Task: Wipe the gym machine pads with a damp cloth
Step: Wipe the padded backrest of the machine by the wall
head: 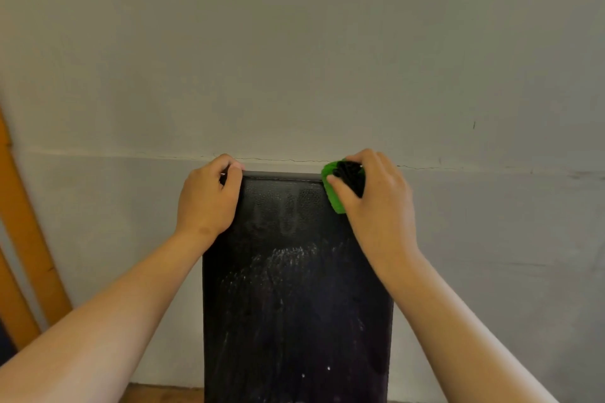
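A long black pad [294,304] of the gym machine runs from the bottom of the view up to a top edge near the wall. Its surface carries wet streaks and whitish smears. My left hand [209,199] grips the pad's top left corner, fingers curled over the edge. My right hand [373,193] holds a bunched green and black cloth [337,186] against the pad's top right corner.
A pale grey wall [294,59] stands straight behind the pad, with a thin crack line at the height of my hands. Orange wooden or metal bars [23,222] lean at the far left. A strip of brown floor [163,393] shows at the bottom.
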A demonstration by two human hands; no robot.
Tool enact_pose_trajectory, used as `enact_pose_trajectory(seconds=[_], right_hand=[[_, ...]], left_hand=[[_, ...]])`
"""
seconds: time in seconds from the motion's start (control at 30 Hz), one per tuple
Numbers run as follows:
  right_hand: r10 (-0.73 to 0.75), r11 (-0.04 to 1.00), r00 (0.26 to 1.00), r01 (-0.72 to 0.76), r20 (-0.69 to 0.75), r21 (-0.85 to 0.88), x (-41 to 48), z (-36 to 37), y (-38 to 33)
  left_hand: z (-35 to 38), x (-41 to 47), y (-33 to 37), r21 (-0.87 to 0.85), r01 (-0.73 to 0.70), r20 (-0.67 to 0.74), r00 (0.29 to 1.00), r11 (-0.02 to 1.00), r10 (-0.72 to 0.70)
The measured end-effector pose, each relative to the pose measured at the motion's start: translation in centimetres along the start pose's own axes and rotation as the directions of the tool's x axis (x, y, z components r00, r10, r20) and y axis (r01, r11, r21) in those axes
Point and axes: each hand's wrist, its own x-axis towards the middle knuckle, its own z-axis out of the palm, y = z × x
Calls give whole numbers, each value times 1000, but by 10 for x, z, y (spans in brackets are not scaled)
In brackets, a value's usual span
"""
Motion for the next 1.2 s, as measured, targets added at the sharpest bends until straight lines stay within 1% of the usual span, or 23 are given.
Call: enact_pose_trajectory(seconds=[0.1, 0.2, 0.27, 0.33, 0.47, 0.6, 0.67, 0.73, 0.8, 0.93, 1.0, 1.1, 1.2], right_hand=[[-21, 999, 999, 23, 41, -30, -1, 16, -20], [-125, 991, 988, 128, 90, -24, -15, 36, -41], [-176, 983, 979, 181, 106, -38, -23, 42, -42], [-192, 979, 975, 198, 115, -42, -26, 38, -33], [-171, 984, 984, 174, 53, -45, -19, 23, -15], [-122, 992, 993, 122, -1, -38, -8, 25, -19], [-113, 993, 993, 114, 20, -41, -4, 34, -33], [-125, 990, 989, 130, 78, -58, -3, 44, -49], [-168, 982, 979, 177, 118, -70, -6, 55, -60], [-248, 961, 949, 266, 196, -76, -25, 57, -53], [-265, 952, 942, 289, 204, -98, -30, 48, -40], [-252, 961, 957, 265, 142, -83, -23, 31, -23], [-183, 980, 979, 189, 87, -63, -6, 26, -21]], left_hand=[[-1, -1, 2, -13, 13, 4, 1000, 1000, -13], [-2, -2, 4, -23, 28, 11, 1000, 999, -28], [-2, -2, 4, -31, 32, 14, 999, 999, -32], [-1, -3, 3, -38, 38, 4, 999, 999, -38], [-1, -3, 2, -50, 44, -9, 999, 998, -44], [-1, -2, 0, -104, 87, 18, 996, 991, -86], [0, -4, -2, -207, 161, 34, 987, 965, -158], [0, -11, 0, -310, 256, 51, 966, 916, -253], [1, -15, -1, -350, 295, 57, 954, 889, -294], [3, -16, -2, -351, 265, 9, 960, 898, -280], [4, -17, -4, -347, 241, -25, 964, 906, -266], [6, -18, -6, -370, 255, -42, 956, 893, -291], [7, -17, -5, -392, 276, -40, 948, 878, -316]])
